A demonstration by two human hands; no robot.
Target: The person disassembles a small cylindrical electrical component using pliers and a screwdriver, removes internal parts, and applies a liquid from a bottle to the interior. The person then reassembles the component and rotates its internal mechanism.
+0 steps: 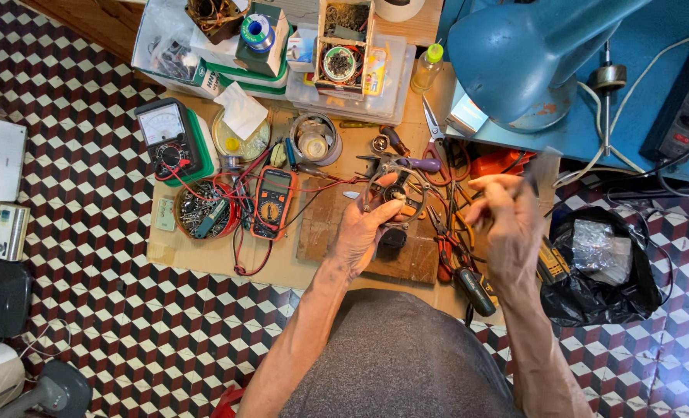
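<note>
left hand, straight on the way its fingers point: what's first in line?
Beyond the round metal part the left hand holds, likely the purple-handled tool, then the scissors. Depth is unclear from this top-down view.

The lamp is looking like shiny blue metal, and the board is looking like rough brown wood.

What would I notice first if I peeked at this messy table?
Probably the big blue lamp at the top right, hanging over the workbench. In the middle, the left hand holds up a round metal part while the right hand is raised beside it. To the left lie an orange meter and red wires.
</note>
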